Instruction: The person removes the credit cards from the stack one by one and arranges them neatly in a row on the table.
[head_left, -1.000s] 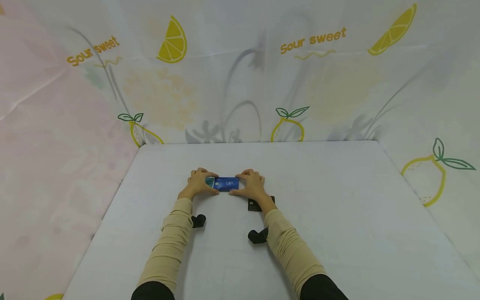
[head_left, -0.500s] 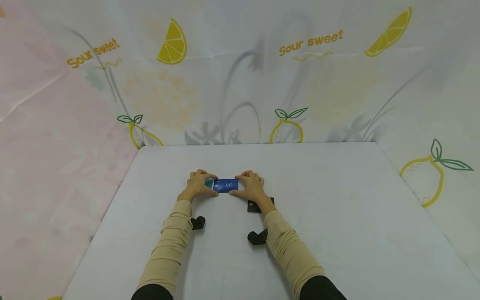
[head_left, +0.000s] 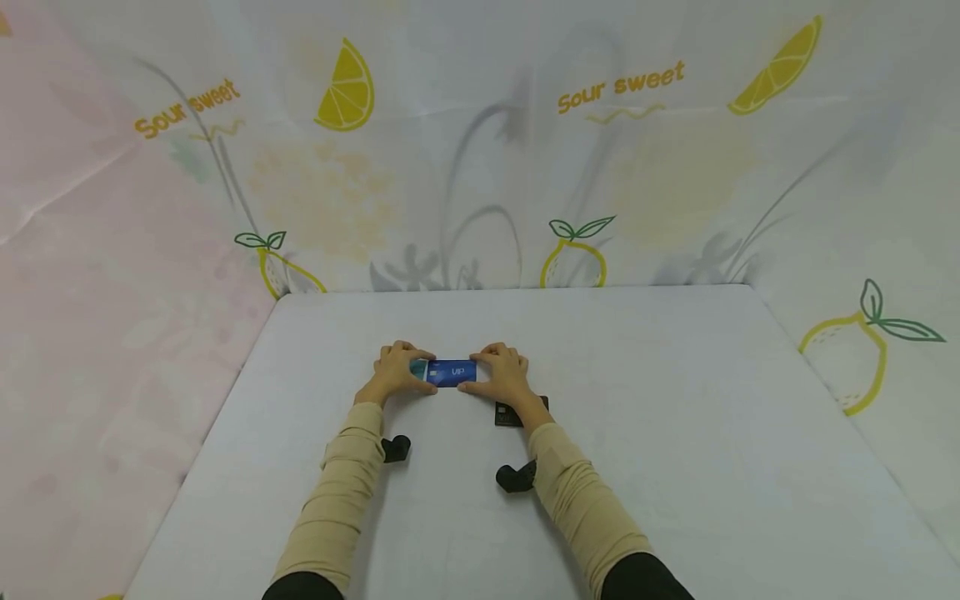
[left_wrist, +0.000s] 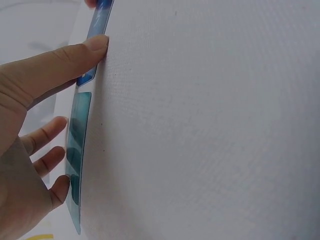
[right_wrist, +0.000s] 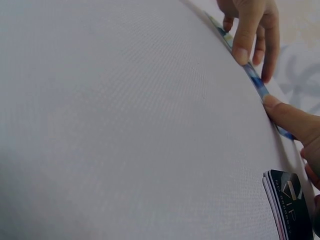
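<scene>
A blue VIP card [head_left: 452, 373] lies flat on the white table between the two hands. At its left end the left hand [head_left: 393, 367] pinches it, with the thumb on the near edge and the index finger on the far edge. Mirroring this, the right hand [head_left: 504, 372] grips the right end between thumb and index finger. A teal card [left_wrist: 80, 140] lies end to end with the blue one, partly covered by the left hand, whose other fingers rest by its far edge. Under the right wrist is a small stack of cards with a black VIP card [right_wrist: 290, 205] on top.
The white table [head_left: 675, 467] extends around both arms. A curtain with lemon prints [head_left: 480, 150] stands behind its far edge. Black wrist-worn devices [head_left: 515, 478] stick out inward from the beige sleeves [head_left: 348, 492].
The head view has tilted up slightly, so everything sits a little lower in it. Both hands keep their hold on the blue card, and the cards have not visibly moved on the table.
</scene>
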